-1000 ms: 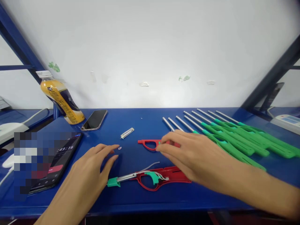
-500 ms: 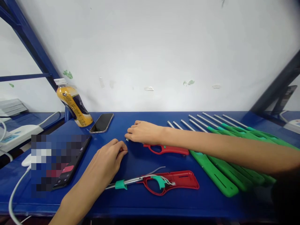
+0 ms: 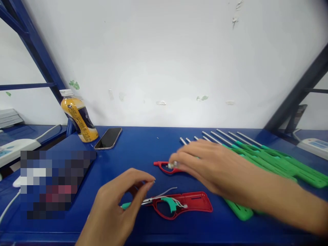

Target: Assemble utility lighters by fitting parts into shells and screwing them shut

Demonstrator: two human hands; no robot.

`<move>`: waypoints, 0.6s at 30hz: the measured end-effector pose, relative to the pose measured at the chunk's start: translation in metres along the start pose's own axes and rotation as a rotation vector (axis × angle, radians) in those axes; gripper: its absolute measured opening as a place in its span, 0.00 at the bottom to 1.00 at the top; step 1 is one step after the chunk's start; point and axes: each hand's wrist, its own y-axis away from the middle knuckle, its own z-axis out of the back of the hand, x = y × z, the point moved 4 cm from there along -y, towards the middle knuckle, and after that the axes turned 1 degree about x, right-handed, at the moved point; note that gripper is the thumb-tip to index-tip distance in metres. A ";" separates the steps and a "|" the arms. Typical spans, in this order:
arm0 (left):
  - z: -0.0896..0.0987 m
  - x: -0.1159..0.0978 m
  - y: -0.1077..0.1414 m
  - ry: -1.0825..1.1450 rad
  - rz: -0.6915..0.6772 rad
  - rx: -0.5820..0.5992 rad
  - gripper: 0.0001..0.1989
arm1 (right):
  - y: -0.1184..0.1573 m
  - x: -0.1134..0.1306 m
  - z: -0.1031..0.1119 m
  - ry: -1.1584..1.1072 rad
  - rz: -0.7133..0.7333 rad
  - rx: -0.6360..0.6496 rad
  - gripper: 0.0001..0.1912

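An open red lighter shell lies near the table's front, with a teal trigger, white wires and a metal tube in it. Over the tube's left end is my left hand, thumb and forefinger pinched on something too small to make out. My right hand, blurred, holds a small whitish part at its fingertips. Beneath it lies a second red shell piece, partly hidden. To the right, several green lighters with metal tubes lie side by side, partly covered by my right forearm.
At the back left a yellow bottle stands beside a phone. A larger, partly pixelated device with a white cable lies at the left. White power strips sit at both sides; a wall rises behind the table.
My right hand has moved right, away from my left hand, carrying the small whitish part. My left hand has shifted right and down, towards the open red shell. The view has shifted slightly.
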 end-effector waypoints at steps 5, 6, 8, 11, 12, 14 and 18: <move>-0.029 -0.013 0.010 0.254 0.046 0.157 0.07 | 0.043 0.043 -0.009 -0.223 -0.133 -0.246 0.14; -0.033 -0.013 0.012 0.288 0.068 0.181 0.07 | 0.047 0.049 -0.014 -0.244 -0.157 -0.297 0.13; -0.037 -0.011 0.014 0.348 0.116 0.209 0.08 | 0.051 0.056 -0.021 -0.267 -0.207 -0.401 0.12; -0.039 -0.009 0.017 0.396 0.160 0.193 0.07 | 0.054 0.056 -0.029 -0.301 -0.249 -0.492 0.12; -0.039 -0.008 0.017 0.397 0.162 0.180 0.06 | 0.055 0.054 -0.031 -0.315 -0.251 -0.487 0.12; -0.039 -0.009 0.017 0.387 0.153 0.162 0.06 | 0.056 0.051 -0.033 -0.332 -0.245 -0.466 0.12; -0.041 -0.010 0.017 0.380 0.129 0.142 0.06 | 0.059 0.048 -0.035 -0.348 -0.236 -0.449 0.12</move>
